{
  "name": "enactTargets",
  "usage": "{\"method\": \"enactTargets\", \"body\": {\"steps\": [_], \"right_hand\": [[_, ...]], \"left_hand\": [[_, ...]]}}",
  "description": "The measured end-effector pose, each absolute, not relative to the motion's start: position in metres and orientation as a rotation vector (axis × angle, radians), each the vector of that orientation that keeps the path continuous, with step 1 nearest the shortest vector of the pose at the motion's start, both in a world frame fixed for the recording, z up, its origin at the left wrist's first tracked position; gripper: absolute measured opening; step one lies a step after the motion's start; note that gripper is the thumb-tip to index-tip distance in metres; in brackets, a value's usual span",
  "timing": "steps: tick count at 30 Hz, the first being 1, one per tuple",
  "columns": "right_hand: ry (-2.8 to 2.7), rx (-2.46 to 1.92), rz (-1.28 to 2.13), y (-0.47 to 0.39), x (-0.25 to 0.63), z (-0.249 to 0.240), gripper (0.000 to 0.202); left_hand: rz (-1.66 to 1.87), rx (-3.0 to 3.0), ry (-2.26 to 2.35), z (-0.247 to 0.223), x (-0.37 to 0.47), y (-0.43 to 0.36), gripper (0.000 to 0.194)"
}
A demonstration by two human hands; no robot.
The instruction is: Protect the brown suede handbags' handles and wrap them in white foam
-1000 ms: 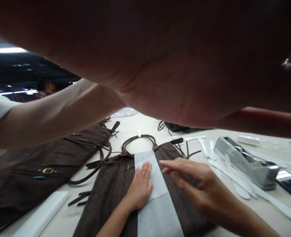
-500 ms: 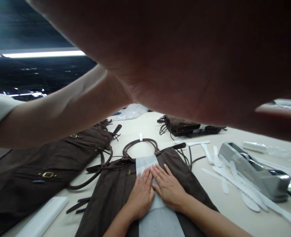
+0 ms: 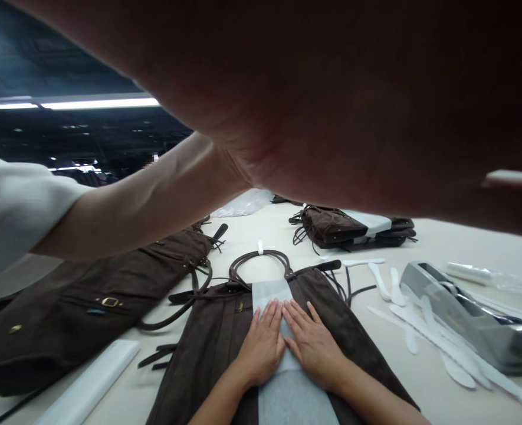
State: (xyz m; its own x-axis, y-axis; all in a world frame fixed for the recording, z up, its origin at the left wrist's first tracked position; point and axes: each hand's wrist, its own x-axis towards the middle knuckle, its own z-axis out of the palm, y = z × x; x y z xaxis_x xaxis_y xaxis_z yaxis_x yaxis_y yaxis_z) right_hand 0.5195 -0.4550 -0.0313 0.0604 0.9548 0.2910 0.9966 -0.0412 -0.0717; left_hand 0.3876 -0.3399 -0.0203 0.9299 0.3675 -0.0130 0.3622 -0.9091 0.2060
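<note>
A dark brown bag (image 3: 216, 336) lies flat in front of me, its looped handles (image 3: 261, 255) pointing away. Down its middle runs a strip of white tissue-like paper (image 3: 294, 398). My left hand (image 3: 263, 345) rests flat on the strip, fingers stretched forward. Beside it, my right hand (image 3: 312, 348) lies flat too, the fingertips of both hands almost meeting. Neither hand grips anything. Another person's hand (image 3: 331, 118) looms very close to the camera and covers much of the upper view; its white sleeve (image 3: 26, 206) enters from the left.
More brown bags lie at left (image 3: 123, 283), with a stack of bags (image 3: 358, 227) at the back right. A grey tape dispenser (image 3: 468, 319) stands right, among white flat strips (image 3: 437, 336). A long white bar (image 3: 95, 378) lies front left; clear plastic (image 3: 247, 202) lies far back.
The view has shifted slightly, so the bags and my hands appear a little further right. The other person's sleeve shows more. My hands stay flat on the paper strip.
</note>
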Motion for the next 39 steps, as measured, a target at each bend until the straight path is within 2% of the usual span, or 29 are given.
{"method": "enactTargets", "body": {"steps": [7, 12, 17, 20, 26, 33, 39], "right_hand": [[-1.909, -2.054, -0.210, -0.457, 0.519, -0.028, 0.056], [-1.867, -2.044, -0.244, -0.440, 0.526, 0.009, 0.052], [-2.001, -2.069, -0.001, -0.395, 0.534, 0.039, 0.055], [-2.045, -2.119, 0.098, -0.380, 0.539, 0.025, 0.054], [-1.994, -2.027, 0.074, -0.399, 0.544, -0.013, 0.053], [-2.030, -2.045, 0.114, -0.429, 0.540, -0.014, 0.056], [-2.046, -2.078, 0.176, -0.457, 0.527, -0.010, 0.066]], "left_hand": [[0.036, 2.855, 0.553, -0.018, 0.387, -0.341, 0.064], [0.075, 2.849, 0.546, -0.019, 0.387, -0.343, 0.064], [0.048, 2.832, 0.552, -0.014, 0.387, -0.344, 0.065], [0.049, 2.817, 0.544, -0.013, 0.387, -0.345, 0.064], [0.076, 2.607, 0.481, -0.017, 0.381, -0.334, 0.063], [0.138, 2.469, 0.470, -0.023, 0.375, -0.318, 0.069], [0.070, 2.555, 0.444, -0.020, 0.374, -0.333, 0.065]]}}
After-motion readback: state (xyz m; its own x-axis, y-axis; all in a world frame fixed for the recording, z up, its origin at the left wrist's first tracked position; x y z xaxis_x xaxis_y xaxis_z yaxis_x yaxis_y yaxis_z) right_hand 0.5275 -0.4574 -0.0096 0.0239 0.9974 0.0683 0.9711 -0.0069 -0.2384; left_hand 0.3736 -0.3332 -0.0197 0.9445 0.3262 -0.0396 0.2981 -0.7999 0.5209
